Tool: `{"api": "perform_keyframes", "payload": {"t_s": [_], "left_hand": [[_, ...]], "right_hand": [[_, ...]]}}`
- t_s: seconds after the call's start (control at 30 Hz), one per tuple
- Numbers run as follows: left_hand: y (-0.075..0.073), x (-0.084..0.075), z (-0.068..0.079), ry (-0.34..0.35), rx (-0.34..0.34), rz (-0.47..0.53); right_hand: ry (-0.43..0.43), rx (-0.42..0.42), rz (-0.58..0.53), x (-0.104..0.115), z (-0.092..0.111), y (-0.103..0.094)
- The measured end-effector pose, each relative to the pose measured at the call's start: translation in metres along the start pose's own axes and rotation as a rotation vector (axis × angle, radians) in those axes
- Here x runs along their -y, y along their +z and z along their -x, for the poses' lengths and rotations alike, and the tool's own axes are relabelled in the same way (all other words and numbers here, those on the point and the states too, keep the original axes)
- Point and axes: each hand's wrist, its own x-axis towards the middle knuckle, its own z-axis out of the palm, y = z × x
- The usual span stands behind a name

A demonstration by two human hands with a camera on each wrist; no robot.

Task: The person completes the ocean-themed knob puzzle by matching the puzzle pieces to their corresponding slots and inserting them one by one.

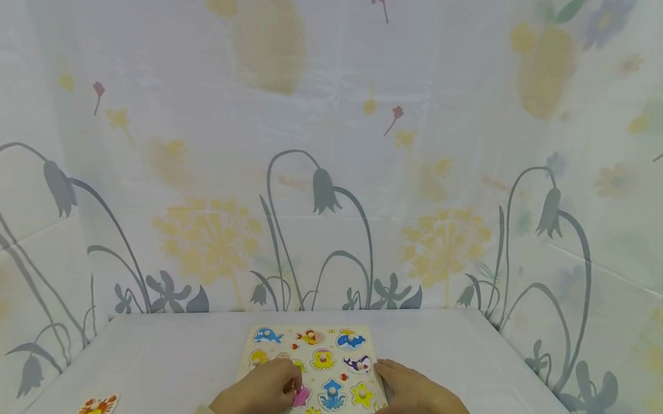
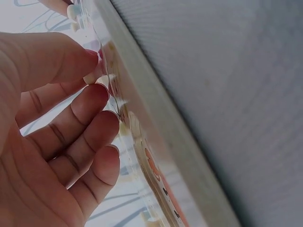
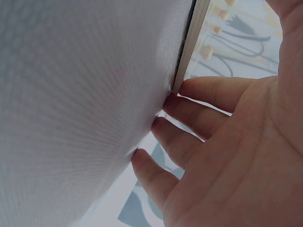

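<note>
A wooden peg puzzle board (image 1: 329,344) with sea-animal pieces lies flat on the table. My left hand (image 1: 265,388) is over its lower left part, thumb and forefinger pinching the knob of a pink shell puzzle piece (image 1: 302,396). In the left wrist view, the pinched knob (image 2: 91,79) is right at the board face, and the other fingers are loosely bent beside it. My right hand (image 1: 417,393) rests at the board's right edge. Its fingertips (image 3: 163,124) touch the table along that side, the forefinger against the wooden edge (image 3: 191,45).
A red and yellow crab puzzle piece (image 1: 96,407) lies apart on the white table (image 1: 178,360), at the front left. On the board are a blue squid (image 1: 333,394), a yellow starfish (image 1: 361,394) and several other pieces. A flower-printed curtain (image 1: 330,243) hangs behind the table.
</note>
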Motion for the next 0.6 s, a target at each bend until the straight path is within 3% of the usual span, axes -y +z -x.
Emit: {"api": "perform_keyframes", "payload": {"t_s": [0.6], "left_hand": [[0.0004, 0.0057, 0.0072, -0.005, -0.006, 0.033]], "right_hand": [[-0.016, -0.003, -0.01, 0.0033, 0.0028, -0.0013]]}}
